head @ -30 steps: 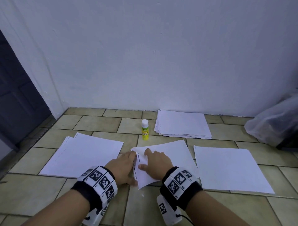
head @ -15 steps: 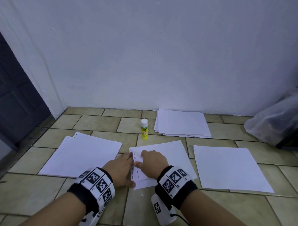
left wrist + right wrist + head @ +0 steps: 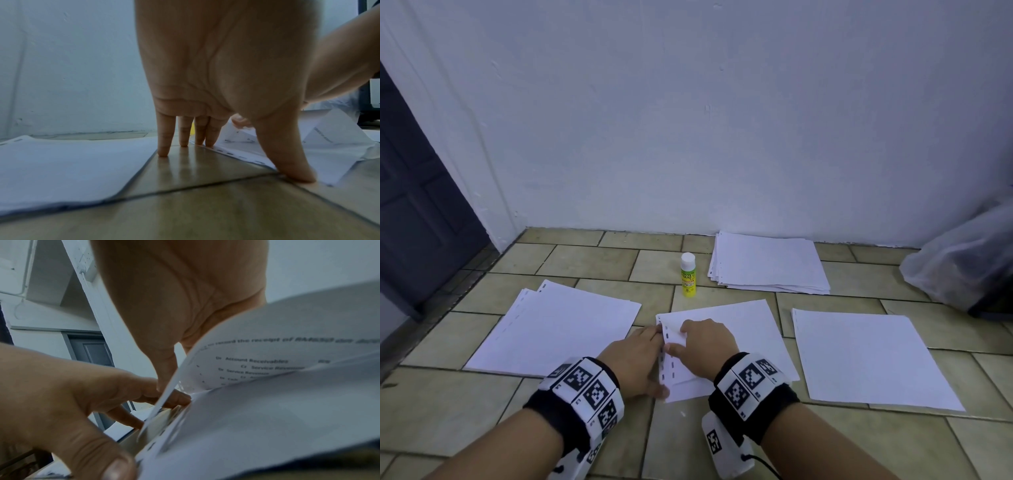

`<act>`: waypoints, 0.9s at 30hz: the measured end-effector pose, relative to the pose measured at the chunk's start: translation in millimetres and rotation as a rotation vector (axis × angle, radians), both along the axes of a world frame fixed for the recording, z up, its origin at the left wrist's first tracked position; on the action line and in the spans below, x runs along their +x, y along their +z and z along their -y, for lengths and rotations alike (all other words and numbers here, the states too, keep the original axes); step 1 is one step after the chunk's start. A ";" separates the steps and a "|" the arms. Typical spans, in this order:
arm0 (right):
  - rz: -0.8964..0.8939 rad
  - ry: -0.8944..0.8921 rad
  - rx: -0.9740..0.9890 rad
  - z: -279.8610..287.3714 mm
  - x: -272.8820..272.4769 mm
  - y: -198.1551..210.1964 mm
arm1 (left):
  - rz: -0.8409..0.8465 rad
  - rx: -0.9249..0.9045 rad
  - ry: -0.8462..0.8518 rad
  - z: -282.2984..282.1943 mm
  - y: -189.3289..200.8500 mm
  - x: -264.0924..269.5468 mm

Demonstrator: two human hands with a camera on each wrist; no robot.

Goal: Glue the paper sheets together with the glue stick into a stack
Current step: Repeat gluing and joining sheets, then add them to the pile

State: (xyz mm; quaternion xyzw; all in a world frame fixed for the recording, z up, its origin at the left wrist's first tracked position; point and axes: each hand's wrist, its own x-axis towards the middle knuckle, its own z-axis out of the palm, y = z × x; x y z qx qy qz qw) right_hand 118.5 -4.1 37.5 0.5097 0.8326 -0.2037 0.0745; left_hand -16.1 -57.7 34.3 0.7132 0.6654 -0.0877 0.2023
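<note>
Tiled floor — both hands align punched sheets.

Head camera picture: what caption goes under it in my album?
Both hands, left hand and right hand, line up white punched paper sheets near the yellow glue stick.
</note>
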 end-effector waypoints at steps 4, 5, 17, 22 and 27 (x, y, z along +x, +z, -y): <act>-0.059 0.008 0.008 2.3 1.3 2.8 | 0.066 0.021 0.086 -0.1 -1.1 0.2; -0.075 0.011 0.004 2.1 1.8 3.2 | 0.069 0.023 0.096 0.0 -0.8 1.0; 0.012 0.040 -0.017 4.4 1.3 8.8 | 0.094 -0.014 0.112 6.2 8.7 6.8; 0.032 0.053 -0.041 4.5 4.1 7.0 | -0.017 -0.109 0.080 -4.0 12.7 2.4; 0.072 0.101 0.028 -0.8 6.9 5.7 | -0.001 -0.142 0.167 -12.2 17.1 -0.5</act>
